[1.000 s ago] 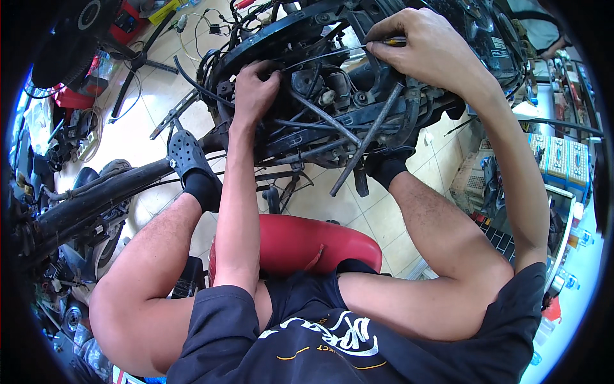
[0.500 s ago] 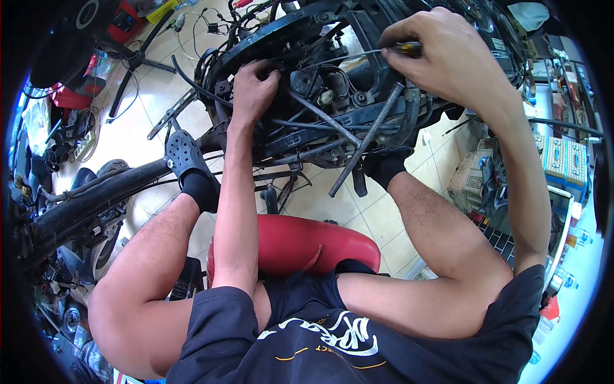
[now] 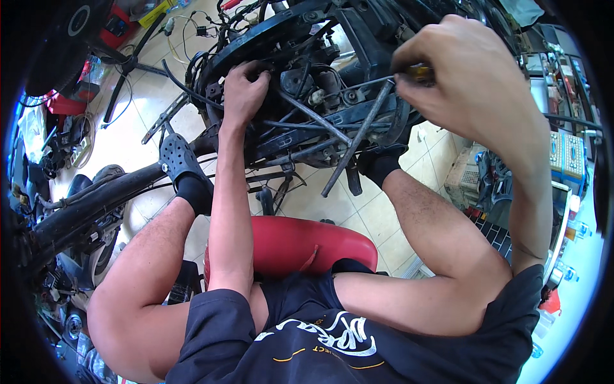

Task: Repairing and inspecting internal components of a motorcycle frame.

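A stripped black motorcycle frame [image 3: 307,131] with engine parts and brackets fills the top middle. My right hand [image 3: 454,83] is wrapped round a screwdriver [image 3: 421,73] with a yellow and dark handle, at the right side of the frame. Its thin shaft points left over the frame; where the tip ends is hard to make out. My left hand [image 3: 245,96] is at the frame's left part, next to bundled black cables, thumb and fingers pinched together. What those fingers hold, if anything, is hidden. Two grey metal tubes [image 3: 358,137] cross below the hands.
I sit on a red padded stool [image 3: 307,240], knees apart. A thick black tube [image 3: 102,198] lies at the left, with loose parts around it. Tangled wires [image 3: 185,32] hang at the upper left. Boxes and a blue patterned case [image 3: 566,155] stand at the right.
My right hand has moved down and to the right with the screwdriver, whose shaft now lies lower over the frame. My left hand stays pinched at nearly the same spot.
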`<action>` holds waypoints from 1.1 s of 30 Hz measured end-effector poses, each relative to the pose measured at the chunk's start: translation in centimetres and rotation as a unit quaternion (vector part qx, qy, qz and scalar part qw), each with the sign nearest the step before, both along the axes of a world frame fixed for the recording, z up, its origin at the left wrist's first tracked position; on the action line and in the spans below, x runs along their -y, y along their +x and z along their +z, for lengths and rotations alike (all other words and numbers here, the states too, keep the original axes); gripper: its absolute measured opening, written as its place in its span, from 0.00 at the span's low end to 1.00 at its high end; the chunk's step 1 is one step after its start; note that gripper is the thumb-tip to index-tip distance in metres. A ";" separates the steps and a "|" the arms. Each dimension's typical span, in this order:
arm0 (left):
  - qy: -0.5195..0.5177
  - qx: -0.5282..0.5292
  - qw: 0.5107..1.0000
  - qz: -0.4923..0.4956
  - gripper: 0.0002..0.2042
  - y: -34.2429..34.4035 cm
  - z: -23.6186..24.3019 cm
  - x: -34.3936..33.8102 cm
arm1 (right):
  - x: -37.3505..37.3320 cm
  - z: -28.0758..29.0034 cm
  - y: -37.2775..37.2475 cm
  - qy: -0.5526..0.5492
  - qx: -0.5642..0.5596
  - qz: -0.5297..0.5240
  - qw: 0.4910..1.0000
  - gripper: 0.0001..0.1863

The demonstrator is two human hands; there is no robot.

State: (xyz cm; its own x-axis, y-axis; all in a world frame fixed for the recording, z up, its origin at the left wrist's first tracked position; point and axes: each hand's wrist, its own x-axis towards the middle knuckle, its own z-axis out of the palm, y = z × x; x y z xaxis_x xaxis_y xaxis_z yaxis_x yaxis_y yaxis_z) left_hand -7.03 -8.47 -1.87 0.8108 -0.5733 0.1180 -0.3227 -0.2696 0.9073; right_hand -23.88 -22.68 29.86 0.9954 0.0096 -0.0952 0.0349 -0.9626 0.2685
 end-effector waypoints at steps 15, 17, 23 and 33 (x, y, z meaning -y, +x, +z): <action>0.004 -0.001 1.000 0.006 0.13 0.0 0.0 0.1 | 0.4 -2.1 0.5 -0.011 -0.023 -0.028 0.999 0.10; 0.001 0.005 1.000 0.002 0.13 0.0 -0.2 0.1 | 0.4 -2.0 0.4 -0.013 -0.019 -0.021 0.999 0.10; -0.003 0.008 1.000 -0.003 0.13 0.1 -0.2 0.0 | 0.4 -2.6 0.6 0.018 -0.044 -0.082 0.996 0.11; -0.002 0.002 1.000 -0.004 0.13 -0.1 0.1 0.0 | 0.6 2.3 -1.0 -0.012 0.014 0.006 1.000 0.10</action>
State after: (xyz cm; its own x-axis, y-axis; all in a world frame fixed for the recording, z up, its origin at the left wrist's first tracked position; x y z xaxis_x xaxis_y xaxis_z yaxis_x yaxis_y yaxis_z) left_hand -7.09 -8.43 -1.77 0.8058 -0.5792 0.1232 -0.3278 -0.2629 0.9074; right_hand -24.93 -23.27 32.15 0.9976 0.0195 -0.0672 0.0384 -0.9555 0.2923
